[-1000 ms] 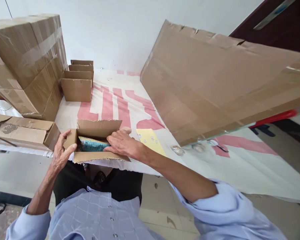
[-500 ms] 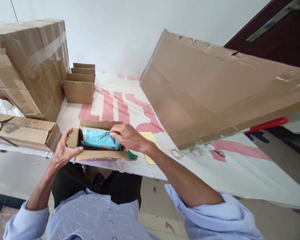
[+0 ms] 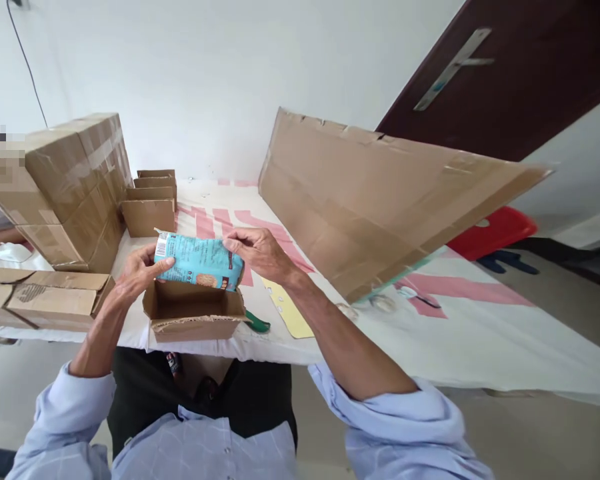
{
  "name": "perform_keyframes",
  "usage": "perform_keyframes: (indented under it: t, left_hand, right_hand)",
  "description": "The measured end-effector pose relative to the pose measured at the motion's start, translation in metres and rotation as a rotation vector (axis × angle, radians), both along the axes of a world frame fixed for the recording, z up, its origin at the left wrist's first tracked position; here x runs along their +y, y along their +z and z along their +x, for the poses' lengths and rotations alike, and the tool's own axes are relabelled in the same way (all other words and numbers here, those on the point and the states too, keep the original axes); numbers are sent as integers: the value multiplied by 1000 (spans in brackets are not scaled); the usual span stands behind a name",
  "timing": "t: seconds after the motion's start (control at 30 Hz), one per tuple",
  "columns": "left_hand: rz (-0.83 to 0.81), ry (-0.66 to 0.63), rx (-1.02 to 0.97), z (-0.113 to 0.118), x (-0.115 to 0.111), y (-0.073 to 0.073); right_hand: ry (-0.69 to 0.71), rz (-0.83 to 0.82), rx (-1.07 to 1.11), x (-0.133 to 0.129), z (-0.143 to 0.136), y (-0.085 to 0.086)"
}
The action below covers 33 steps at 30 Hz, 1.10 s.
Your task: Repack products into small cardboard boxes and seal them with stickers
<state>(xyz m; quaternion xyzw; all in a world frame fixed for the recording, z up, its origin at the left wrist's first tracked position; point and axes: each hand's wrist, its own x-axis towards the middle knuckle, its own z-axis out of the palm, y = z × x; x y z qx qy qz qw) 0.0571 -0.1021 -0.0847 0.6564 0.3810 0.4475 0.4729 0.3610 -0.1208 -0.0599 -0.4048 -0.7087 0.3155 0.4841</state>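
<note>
A light blue printed packet is held above an open cardboard box at the table's front edge. My left hand grips the packet's left end, thumb on its front. At the upper right corner, my right hand pinches the packet between thumb and fingers. The box's inside shows below the packet, its flaps raised. A green-handled tool lies at the box's right side, its other end hidden. Right of it rests a yellow sheet.
Stacked taped cartons and a long closed box stand left. Small open boxes are behind. A large cardboard sheet leans at right, near tape rolls and a red stool. A person's arm shows far left.
The blue packet has come up out of the box. My left hand has moved from the box's left end onto the packet. The camera view has shifted upward.
</note>
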Motion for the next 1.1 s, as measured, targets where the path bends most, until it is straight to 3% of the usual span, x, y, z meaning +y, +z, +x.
perform_keyframes:
  t: [0.1,0.2,0.3,0.4,0.47,0.6,0.7,0.93,1.1]
  left_hand:
    - [93,146,-177,14,9,6]
    - [212,254,-290,23,16,17]
    - [253,205,-282,27,26,29]
    - [151,55,-202,24,46,32]
    - [36,-6,-146,22,63,28]
    - [-107,2,-57,21,95,9]
    - [-159,7,-21,21,106,-6]
    - [-246,13,51,18,106,-26]
    - [-240,19,89,23,99,-30]
  right_hand:
    - [-26,-35,268,8,-1,-4]
    - [55,-126,393,18,-5,-7]
    - [48,-119,408,31,-11,-8]
    - [15,-154,407,50,-12,-12]
    - [24,-249,409,65,-10,-20]
    - [11,-472,441,89,-8,-46]
    - [3,-530,440,97,-10,-66]
    - [16,-581,461,99,-17,-100]
    - [22,-579,445,94,-20,-105]
